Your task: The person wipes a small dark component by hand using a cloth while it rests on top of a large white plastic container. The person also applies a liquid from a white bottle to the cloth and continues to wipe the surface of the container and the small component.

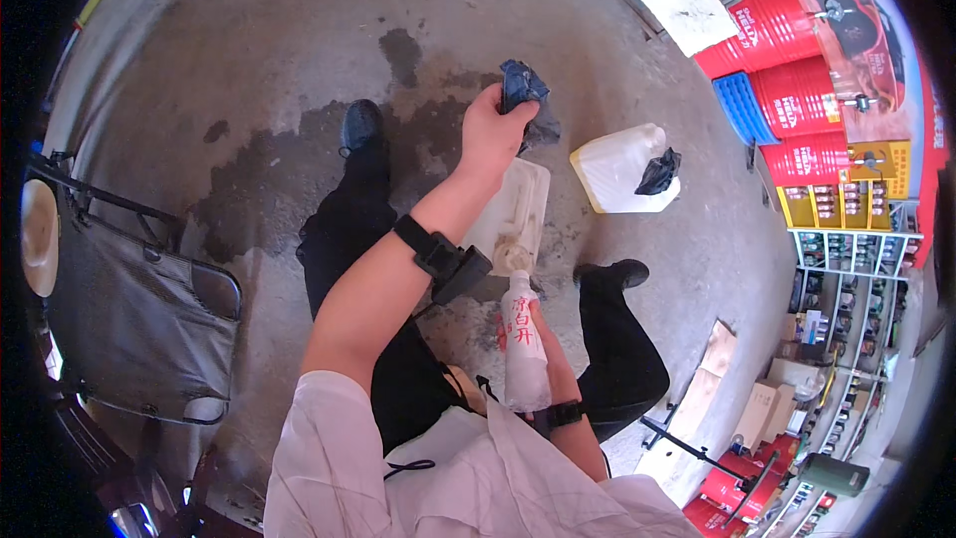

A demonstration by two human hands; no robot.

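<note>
My left hand (493, 127) grips a crumpled dark blue cloth or plastic piece (523, 86), held out above the floor. My right hand (539, 317) is wrapped around a clear plastic bottle (526, 366) with red characters on it, its neck pointing away from me. Just beyond the neck lies a pale translucent plastic container (530, 198), part of it hidden by my left forearm. Its near end bears a brownish patch. To its right a translucent white jug (616, 168) holds yellowish liquid, with a crumpled black plastic piece (660, 172) against it.
Dark wet stains (254, 187) mark the concrete floor. A black folding chair (149, 314) stands at left. Red oil drums (792, 101), a blue plastic crate (743, 108) and shelves of bottles (851, 254) line the right side. Cardboard (717, 351) lies at lower right.
</note>
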